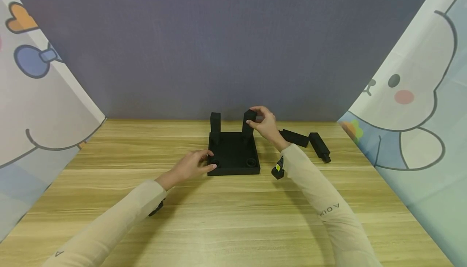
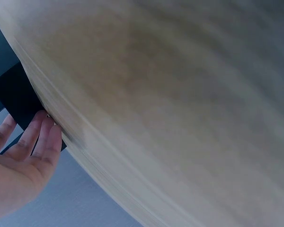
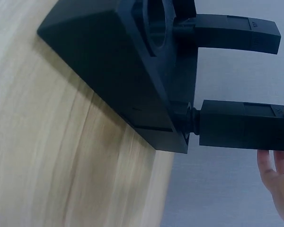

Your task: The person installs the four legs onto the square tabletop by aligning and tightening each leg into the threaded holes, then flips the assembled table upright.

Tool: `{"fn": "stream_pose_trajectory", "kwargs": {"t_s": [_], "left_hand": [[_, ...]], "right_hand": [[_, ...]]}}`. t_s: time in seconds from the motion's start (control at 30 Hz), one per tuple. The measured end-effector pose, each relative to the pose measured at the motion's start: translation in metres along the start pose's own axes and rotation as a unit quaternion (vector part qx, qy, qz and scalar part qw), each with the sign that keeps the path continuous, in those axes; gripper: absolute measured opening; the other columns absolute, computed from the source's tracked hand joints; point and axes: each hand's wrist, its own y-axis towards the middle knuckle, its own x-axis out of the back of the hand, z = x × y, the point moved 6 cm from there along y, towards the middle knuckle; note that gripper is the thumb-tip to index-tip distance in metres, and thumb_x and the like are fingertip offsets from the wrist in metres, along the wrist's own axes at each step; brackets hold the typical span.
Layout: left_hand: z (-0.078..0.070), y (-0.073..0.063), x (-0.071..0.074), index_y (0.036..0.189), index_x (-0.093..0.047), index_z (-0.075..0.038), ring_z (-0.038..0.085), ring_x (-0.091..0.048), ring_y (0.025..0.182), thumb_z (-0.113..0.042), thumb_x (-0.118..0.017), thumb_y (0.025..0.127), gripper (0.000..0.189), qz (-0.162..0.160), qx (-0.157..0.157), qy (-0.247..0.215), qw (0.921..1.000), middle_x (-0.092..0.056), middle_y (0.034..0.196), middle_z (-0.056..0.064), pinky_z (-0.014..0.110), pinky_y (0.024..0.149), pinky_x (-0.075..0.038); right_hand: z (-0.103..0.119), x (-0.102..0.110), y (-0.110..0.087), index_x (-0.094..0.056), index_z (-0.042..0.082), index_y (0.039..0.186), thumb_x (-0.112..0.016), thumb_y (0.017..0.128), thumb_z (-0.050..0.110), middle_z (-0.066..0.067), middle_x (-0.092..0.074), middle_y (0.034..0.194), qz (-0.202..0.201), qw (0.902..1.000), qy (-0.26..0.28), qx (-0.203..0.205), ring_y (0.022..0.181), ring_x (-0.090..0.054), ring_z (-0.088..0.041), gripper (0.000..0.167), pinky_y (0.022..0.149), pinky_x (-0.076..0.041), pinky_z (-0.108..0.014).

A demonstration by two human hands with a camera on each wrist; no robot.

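While the right hand (image 1: pixel 266 126) pinches one post (image 1: pixel 247 131) and the left hand (image 1: pixel 191 165) lies spread against the base (image 1: pixel 233 151), a slanted push could jam the post's peg (image 3: pixel 196 121)

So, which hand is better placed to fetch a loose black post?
Probably the right hand, once it releases the post it grips: both loose posts lie on its side; the left hand is at the left edge of the tray.

On the bench (image 1: pixel 233 218), the tray (image 1: pixel 232 152) has one post (image 1: pixel 215 126) standing back-left, another post (image 1: pixel 247 131) back-right, and two loose posts (image 1: pixel 318 145) to its right.
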Motion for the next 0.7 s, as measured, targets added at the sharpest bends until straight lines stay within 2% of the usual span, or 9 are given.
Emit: {"fn": "stream_pose_trajectory", "kwargs": {"t_s": [0.1, 0.2, 0.37, 0.53, 0.7], "left_hand": [[0.0, 0.0, 0.0, 0.12, -0.056, -0.011, 0.018, -0.059, 0.086, -0.043, -0.061, 0.086, 0.046, 0.001, -0.002, 0.001, 1.0, -0.064, 0.107, 0.01, 0.038, 0.08, -0.05], [0.0, 0.001, 0.0, 0.12, -0.056, -0.011, 0.017, -0.058, 0.082, -0.043, -0.061, 0.086, 0.046, 0.002, -0.001, 0.001, 1.0, -0.064, 0.106, 0.009, 0.037, 0.08, -0.05], [0.0, 0.0, 0.0, 0.12, -0.056, -0.011, 0.019, -0.059, 0.09, -0.042, -0.061, 0.086, 0.046, 0.002, 0.002, -0.003, 1.0, -0.063, 0.108, 0.01, 0.038, 0.081, -0.05], [0.0, 0.0, 0.0, 0.12, -0.056, -0.011, 0.019, -0.059, 0.088, -0.042, -0.061, 0.085, 0.046, 0.004, 0.002, -0.004, 1.0, -0.063, 0.107, 0.01, 0.038, 0.081, -0.05], [0.0, 0.0, 0.0, 0.12, -0.056, -0.012, 0.02, -0.059, 0.092, -0.043, -0.061, 0.086, 0.046, 0.003, 0.003, -0.001, 1.0, -0.063, 0.109, 0.011, 0.039, 0.081, -0.05]], "right_hand": [[-0.011, -0.001, 0.004, -0.052, 0.0, 0.12, -0.068, 0.081, 0.006, -0.019, -0.05, 0.12, 0.002, 0.9999, -0.01, -0.006, 0.108, -0.052, -0.031, 0.043, 0.088, -0.049, -0.042], [-0.013, -0.001, 0.005, -0.049, 0.0, 0.123, -0.067, 0.081, 0.006, -0.018, -0.049, 0.123, 0.014, 0.9997, -0.018, -0.007, 0.109, -0.051, -0.031, 0.046, 0.09, -0.047, -0.043], [-0.006, 0.0, 0.006, -0.045, -0.001, 0.128, -0.065, 0.083, 0.003, -0.018, -0.045, 0.131, 0.051, 0.9984, -0.01, -0.022, 0.115, -0.048, -0.032, 0.05, 0.094, -0.043, -0.045], [0.01, 0.001, 0.003, -0.043, -0.003, 0.131, -0.062, 0.083, -0.002, -0.024, -0.039, 0.136, 0.097, 0.9943, 0.022, -0.038, 0.118, -0.044, -0.038, 0.051, 0.094, -0.04, -0.052], [-0.003, 0.0, 0.007, -0.041, 0.001, 0.133, -0.061, 0.085, 0.002, -0.019, -0.04, 0.138, 0.123, 0.9916, 0.011, -0.038, 0.112, -0.048, -0.037, 0.052, 0.088, -0.045, -0.045]]}}
